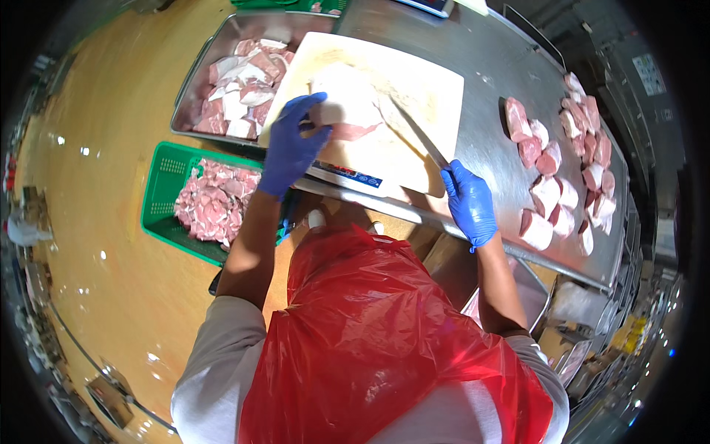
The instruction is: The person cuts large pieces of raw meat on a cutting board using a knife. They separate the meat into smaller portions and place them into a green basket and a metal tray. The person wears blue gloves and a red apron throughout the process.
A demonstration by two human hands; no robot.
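In the head view, left of the cutting board (444, 96) stand a steel pan (211, 63) and green basket (164, 181) of meat; meat chunks (546, 194) lie right. Glare bleaches the meat slab (347, 96) on the board. Your left hand (292, 144) spreads thumb from fingers there, contact unclear; your right hand (470, 203) clamps the knife (418, 132). Lettering on the blue panel (346, 173) nearby is illegible.

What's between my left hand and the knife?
In the head view, a pale slab of meat lies on the white cutting board, between your left hand and the knife.
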